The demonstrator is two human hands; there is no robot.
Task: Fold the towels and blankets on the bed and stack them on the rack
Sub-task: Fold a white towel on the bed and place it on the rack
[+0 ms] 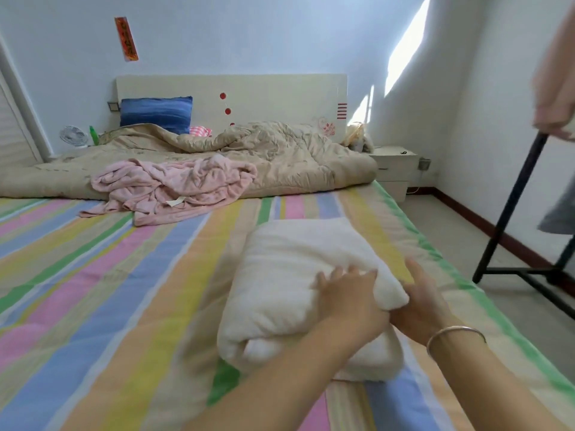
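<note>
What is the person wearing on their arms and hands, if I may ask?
The left hand and right hand are ungloved. The left arm and right arm are bare, with no sleeve in view. A thin silver-coloured bangle circles the right wrist. The left wrist shows no jewellery. No rings can be made out, though the picture is somewhat blurred.

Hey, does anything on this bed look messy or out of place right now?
Yes. The pink fleece blanket lies crumpled in an unfolded heap farther up the striped mattress cover, with its far edge resting on the rumpled beige quilt. The white fluffy blanket nearer you is already folded into a thick bundle.
</note>
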